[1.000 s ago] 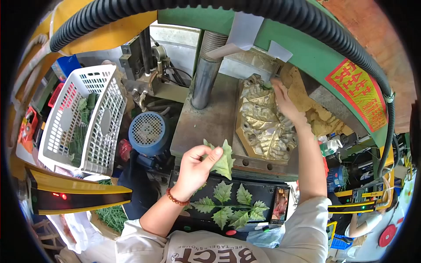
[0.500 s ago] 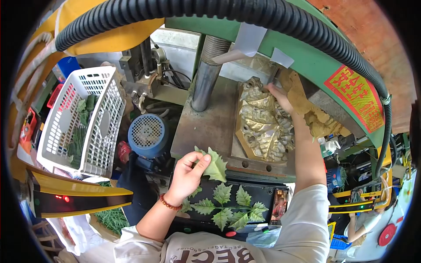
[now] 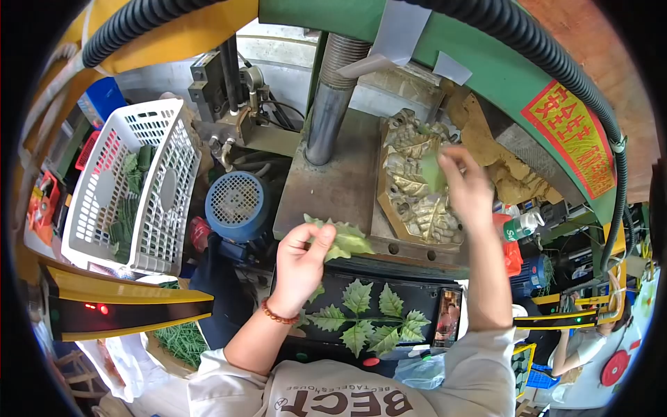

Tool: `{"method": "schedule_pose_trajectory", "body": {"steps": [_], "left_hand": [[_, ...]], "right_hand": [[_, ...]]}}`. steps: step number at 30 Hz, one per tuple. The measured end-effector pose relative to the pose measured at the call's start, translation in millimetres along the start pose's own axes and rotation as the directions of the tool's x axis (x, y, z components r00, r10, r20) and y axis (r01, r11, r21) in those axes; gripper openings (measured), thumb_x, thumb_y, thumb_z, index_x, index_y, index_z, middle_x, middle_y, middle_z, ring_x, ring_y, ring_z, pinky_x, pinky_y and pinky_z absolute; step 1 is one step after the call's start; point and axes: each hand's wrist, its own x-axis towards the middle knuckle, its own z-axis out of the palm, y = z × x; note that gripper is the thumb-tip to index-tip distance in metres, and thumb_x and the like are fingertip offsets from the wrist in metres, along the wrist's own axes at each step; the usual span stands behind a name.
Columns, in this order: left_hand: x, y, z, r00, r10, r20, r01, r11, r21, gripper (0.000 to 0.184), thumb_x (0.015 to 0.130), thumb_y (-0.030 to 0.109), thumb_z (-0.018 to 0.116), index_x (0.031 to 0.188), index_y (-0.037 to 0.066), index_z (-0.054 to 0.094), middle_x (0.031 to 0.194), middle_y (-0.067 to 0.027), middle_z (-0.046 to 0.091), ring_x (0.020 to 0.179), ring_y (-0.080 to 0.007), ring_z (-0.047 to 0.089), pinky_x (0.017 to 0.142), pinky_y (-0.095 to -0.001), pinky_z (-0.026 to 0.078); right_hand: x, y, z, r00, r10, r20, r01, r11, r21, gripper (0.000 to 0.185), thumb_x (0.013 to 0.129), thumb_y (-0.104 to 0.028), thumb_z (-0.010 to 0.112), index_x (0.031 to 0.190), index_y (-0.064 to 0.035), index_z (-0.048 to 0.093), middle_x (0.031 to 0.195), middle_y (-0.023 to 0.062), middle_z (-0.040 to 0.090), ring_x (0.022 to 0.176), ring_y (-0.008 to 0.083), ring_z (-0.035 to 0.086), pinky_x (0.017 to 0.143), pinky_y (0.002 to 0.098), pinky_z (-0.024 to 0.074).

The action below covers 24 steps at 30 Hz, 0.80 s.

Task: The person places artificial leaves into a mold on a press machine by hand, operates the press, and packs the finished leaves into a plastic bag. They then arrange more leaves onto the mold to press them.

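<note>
My left hand (image 3: 300,263) pinches pale green artificial leaves (image 3: 342,241) with jagged edges between thumb and fingers, in front of the press bed. Above the brass leaf mould (image 3: 420,219), my right hand (image 3: 467,184) is closed on a single green leaf (image 3: 432,172), which is slightly blurred. The mould has raised leaf shapes with veins and lies on the metal press plate (image 3: 299,201). Below my hands, a flat spray of finished-looking leaves (image 3: 358,330) with veined, toothed blades rests on a black surface.
A white plastic basket (image 3: 169,191) with green pieces stands left, near a blue motor (image 3: 236,207). A steel column (image 3: 326,125) rises behind the plate. Yellow-black sensor bars (image 3: 125,306) flank me. A phone (image 3: 447,316) lies right of the spray. Another person (image 3: 580,347) sits far right.
My right hand has come back from the mould's far edge and now holds a leaf over its middle. The leaves in my left hand have tilted flatter.
</note>
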Motion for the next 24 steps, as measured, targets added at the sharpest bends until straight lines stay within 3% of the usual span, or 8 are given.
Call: {"method": "schedule_pose_trajectory", "body": {"steps": [1,2,4,10,14,20,24], "left_hand": [[-2,0,-3,0.998,-0.053,0.028,0.053,0.998,0.017,0.015,0.092,0.011,0.06,0.079,0.004,0.059,0.066,0.006,0.049,0.058,-0.0044,0.037,0.055,-0.0177,0.033],[-5,0,-7,0.992,-0.11,0.054,0.108,0.994,0.035,0.015,0.092,0.011,0.059,0.079,0.004,0.059,0.066,0.006,0.049,0.058,-0.0044,0.037,0.055,-0.0177,0.033],[-9,0,-15,0.97,-0.22,0.106,0.213,0.974,0.077,0.016,0.093,0.012,0.058,0.08,0.005,0.058,0.066,0.0062,0.048,0.059,-0.0044,0.036,0.055,-0.0179,0.033],[-11,3,-40,0.954,-0.195,0.227,0.149,0.967,0.205,0.016,0.095,0.014,0.055,0.081,0.005,0.056,0.068,0.0059,0.047,0.061,-0.0045,0.036,0.057,-0.0177,0.032],[-6,-5,-35,0.952,-0.193,0.236,0.141,0.965,0.22,0.018,0.094,0.014,0.056,0.079,0.005,0.055,0.068,0.0054,0.045,0.061,-0.0059,0.036,0.057,-0.0187,0.032],[-5,2,-35,0.944,-0.144,0.296,0.074,0.969,0.236,0.018,0.094,0.013,0.056,0.078,0.005,0.054,0.068,0.0034,0.044,0.059,-0.009,0.037,0.056,-0.0207,0.033],[-1,8,-30,0.89,0.139,0.433,-0.351,0.816,0.459,0.017,0.091,0.013,0.058,0.077,0.005,0.054,0.067,0.0004,0.045,0.057,-0.0125,0.039,0.055,-0.0236,0.034]], "right_hand": [[27,1,0,0.997,0.017,0.071,-0.004,0.983,-0.184,0.009,0.087,-0.005,0.059,0.095,-0.0031,0.063,0.083,0.0027,0.062,0.073,0.0152,0.055,0.069,0.0235,0.045],[62,40,15,0.917,-0.363,0.162,0.394,0.886,-0.245,0.015,0.085,-0.01,0.061,0.099,-0.0047,0.063,0.086,0.0022,0.062,0.083,0.0185,0.055,0.081,0.0277,0.0421],[109,77,18,0.683,-0.412,0.603,0.702,0.601,-0.384,0.021,0.08,-0.01,0.064,0.101,-0.0058,0.064,0.094,0.0047,0.062,0.092,0.0223,0.053,0.089,0.0322,0.0378],[117,101,22,0.777,-0.503,0.378,0.567,0.82,-0.074,0.023,0.074,-0.009,0.067,0.097,-0.0069,0.066,0.096,0.0044,0.061,0.092,0.0233,0.053,0.089,0.0345,0.0387],[112,99,10,0.726,-0.251,0.641,0.55,0.771,-0.321,0.023,0.074,-0.009,0.067,0.097,-0.0102,0.068,0.098,0.0041,0.06,0.094,0.0257,0.053,0.09,0.0357,0.0384],[107,95,12,0.747,-0.255,0.614,0.573,0.715,-0.4,0.026,0.074,-0.012,0.067,0.1,-0.0129,0.068,0.104,0.0035,0.059,0.098,0.0257,0.052,0.091,0.0374,0.0381],[107,82,13,0.647,-0.326,0.689,0.739,0.49,-0.462,0.028,0.076,-0.012,0.065,0.103,-0.0139,0.067,0.109,0.0039,0.057,0.1,0.0255,0.051,0.091,0.0388,0.0385]]}}
